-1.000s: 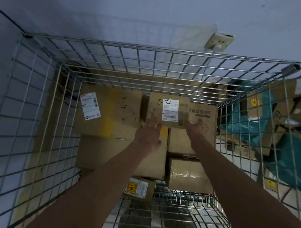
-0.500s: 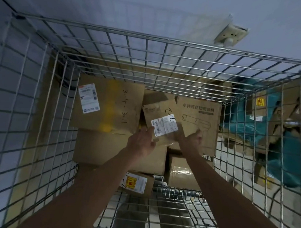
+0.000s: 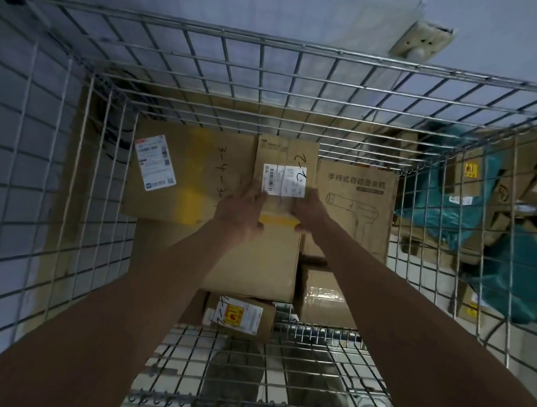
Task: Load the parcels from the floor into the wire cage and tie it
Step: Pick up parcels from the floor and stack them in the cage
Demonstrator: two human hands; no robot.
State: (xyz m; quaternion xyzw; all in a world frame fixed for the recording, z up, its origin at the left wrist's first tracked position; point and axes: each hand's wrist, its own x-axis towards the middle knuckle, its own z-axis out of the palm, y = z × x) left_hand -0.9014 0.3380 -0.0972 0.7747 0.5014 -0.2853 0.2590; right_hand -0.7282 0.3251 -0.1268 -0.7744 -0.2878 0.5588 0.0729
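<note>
Two hands are gripping a small parcel (image 3: pixel 285 170) inside the wire cage (image 3: pixel 296 58), left hand (image 3: pixel 239 213) and right hand (image 3: pixel 311 212) curling round its near corners. Its long axis is running away from them, white barcode label (image 3: pixel 284 181) facing up, handwriting beside it unreadable.

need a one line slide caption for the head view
Both hands, left and right, set a small labelled parcel among boxes in the wire cage.

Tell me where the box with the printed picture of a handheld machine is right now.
In the head view, the printed box stands inside the wire cage against its right wall, just right of the small parcel that both hands hold.
</note>
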